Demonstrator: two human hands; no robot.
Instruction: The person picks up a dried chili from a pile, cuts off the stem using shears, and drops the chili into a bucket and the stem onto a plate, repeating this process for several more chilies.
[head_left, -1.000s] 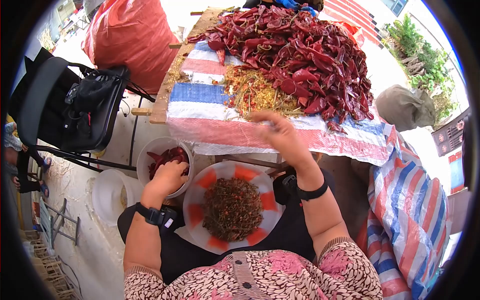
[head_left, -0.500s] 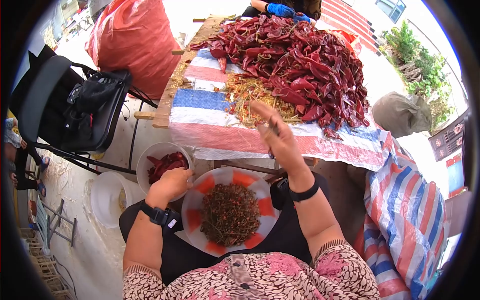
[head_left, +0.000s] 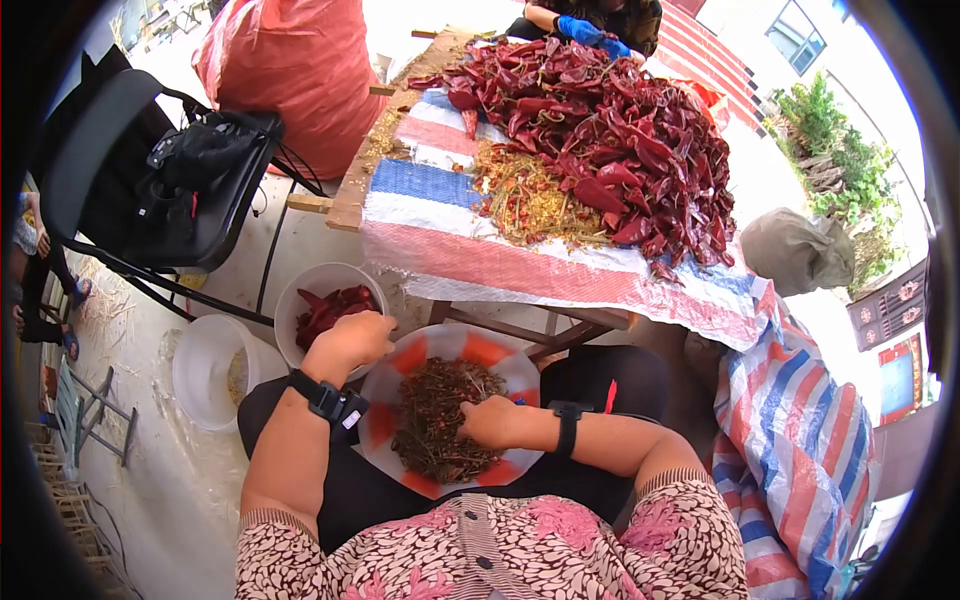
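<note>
1. Left hand [head_left: 358, 340] curls over the white plastic bucket [head_left: 284, 322] of dark-red peppers [head_left: 322, 318]; grip unclear.
2. Right hand [head_left: 490, 423] meets brown stems [head_left: 432, 398] in the orange-and-white basin [head_left: 521, 368]; grip unclear.
3. Glossy pepper heap [head_left: 620, 140] covers part of the striped surface [head_left: 420, 225].

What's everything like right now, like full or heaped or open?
Left hand: over the pepper bucket's rim
Right hand: fingers on the stems
Pepper bucket: open, partly filled with red peppers
Other bucket: open, no peppers showing
Basin: open, stems heaped inside
Table's peppers: wrinkled, heaped
Striped sheet: spread over the table
Black chair: unfolded
Red sack: bulging
</note>
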